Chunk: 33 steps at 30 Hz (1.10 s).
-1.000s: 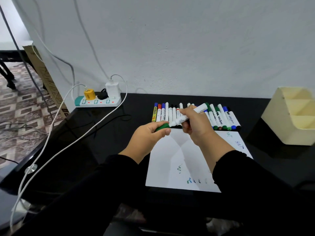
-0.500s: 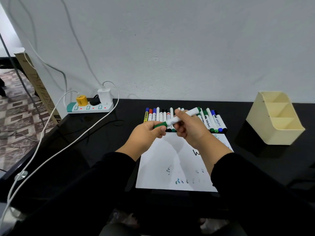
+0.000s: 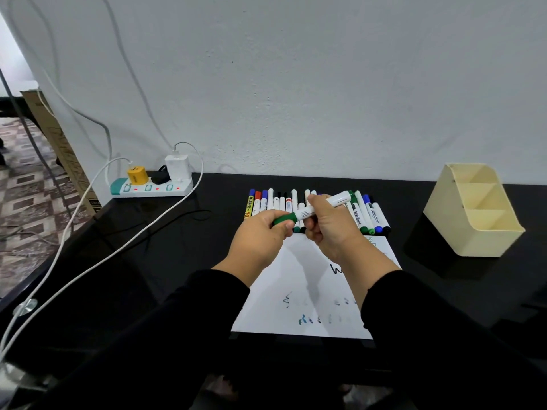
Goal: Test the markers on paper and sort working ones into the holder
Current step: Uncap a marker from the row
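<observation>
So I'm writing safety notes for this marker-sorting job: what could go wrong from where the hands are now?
1. The left hand grips the green cap while the right hand holds the marker; a sudden release could jerk the tip onto skin or a sleeve.
2. The hands work just above the marker row; a jolt could scatter it.
3. The holder stands far to the right, so untested markers could get mixed in.

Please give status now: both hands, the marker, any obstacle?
Left hand grips green cap; right hand grips marker barrel. Cap still on, above paper. Holder empty, nothing in the way.
</observation>
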Tool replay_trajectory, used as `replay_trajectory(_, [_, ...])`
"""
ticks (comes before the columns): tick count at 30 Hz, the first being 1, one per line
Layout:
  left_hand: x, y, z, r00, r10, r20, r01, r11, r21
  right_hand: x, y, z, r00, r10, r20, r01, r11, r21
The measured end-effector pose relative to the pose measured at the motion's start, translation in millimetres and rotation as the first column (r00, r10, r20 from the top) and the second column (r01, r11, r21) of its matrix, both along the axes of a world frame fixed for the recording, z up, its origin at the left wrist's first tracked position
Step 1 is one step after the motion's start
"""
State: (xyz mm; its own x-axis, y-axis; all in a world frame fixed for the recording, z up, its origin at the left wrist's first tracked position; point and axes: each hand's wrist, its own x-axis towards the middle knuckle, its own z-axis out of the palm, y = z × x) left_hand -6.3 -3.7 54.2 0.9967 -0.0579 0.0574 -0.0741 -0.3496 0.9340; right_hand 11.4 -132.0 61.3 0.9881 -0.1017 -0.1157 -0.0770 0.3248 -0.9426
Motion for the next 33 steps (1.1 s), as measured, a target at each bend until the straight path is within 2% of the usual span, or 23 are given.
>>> replay_trajectory(7, [3, 11, 2, 1.0, 0.017, 0.002, -0.018, 0.995, 0.094, 0, -2, -8, 0.994, 0.087, -0.063, -0.086, 0.996, 0.018])
replay_trajectory(9, [4, 14, 3, 0.997, 0.062, 0.04, -0.068, 0.981, 0.181, 1, -3, -10, 0.998, -0.011, -0.065, 0.014, 0.999, 0.05])
replay_trajectory(11, [4, 16, 2, 0.991, 0.108, 0.073, -0.124, 0.958, 0.257, 2, -7, -11, 0.981, -0.179, -0.071, 0.183, 0.981, 0.059])
replay_trajectory(12, [4, 16, 2, 0.989, 0.124, 0.076, -0.14, 0.952, 0.272, 1, -9, -11, 0.972, -0.232, -0.041, 0.232, 0.973, -0.005])
replay_trajectory(14, [3, 17, 1, 0.989, 0.124, 0.075, -0.141, 0.943, 0.302, -1, -10, -10, 0.972, -0.218, 0.092, 0.236, 0.926, -0.297])
replay_trajectory(15, [2, 16, 2, 0.991, 0.111, 0.079, -0.131, 0.939, 0.319, -2, -9, -9, 0.973, -0.156, 0.17, 0.22, 0.85, -0.478])
replay_trajectory(16, [1, 14, 2, 0.991, 0.097, 0.089, -0.121, 0.936, 0.329, -3, -8, -9, 0.967, -0.085, 0.239, 0.223, 0.733, -0.643])
replay_trajectory(18, [0, 9, 6, 0.989, 0.086, 0.117, -0.12, 0.937, 0.328, -3, -5, -9, 0.935, 0.051, 0.351, 0.283, 0.492, -0.824])
replay_trajectory(22, [-1, 1, 15, 0.986, 0.058, 0.159, -0.105, 0.948, 0.3, -3, -2, -11, 0.886, 0.249, 0.392, 0.361, 0.163, -0.918])
replay_trajectory(24, [-2, 0, 16, 0.987, -0.002, 0.16, -0.036, 0.971, 0.235, -1, -4, -9, 0.894, 0.267, 0.361, 0.361, 0.051, -0.931])
replay_trajectory(25, [-3, 0, 13, 0.985, -0.037, 0.17, -0.002, 0.974, 0.227, 1, -7, -8, 0.9, 0.257, 0.353, 0.358, 0.028, -0.933])
replay_trajectory(26, [-3, 2, 8, 0.981, -0.065, 0.185, 0.012, 0.962, 0.271, 3, -10, -7, 0.907, 0.234, 0.35, 0.354, 0.026, -0.935])
replay_trajectory(28, [0, 7, -9, 0.977, -0.098, 0.189, -0.002, 0.883, 0.469, 7, -20, -6, 0.92, 0.161, 0.357, 0.348, 0.082, -0.934])
replay_trajectory(31, [5, 12, -38, 0.99, -0.128, 0.06, 0.043, 0.68, 0.732, 9, -40, -4, 0.922, 0.061, 0.382, 0.364, 0.196, -0.91])
replay_trajectory(33, [5, 11, -54, 0.989, -0.143, -0.031, 0.109, 0.584, 0.804, 9, -56, -2, 0.913, 0.003, 0.408, 0.394, 0.251, -0.884])
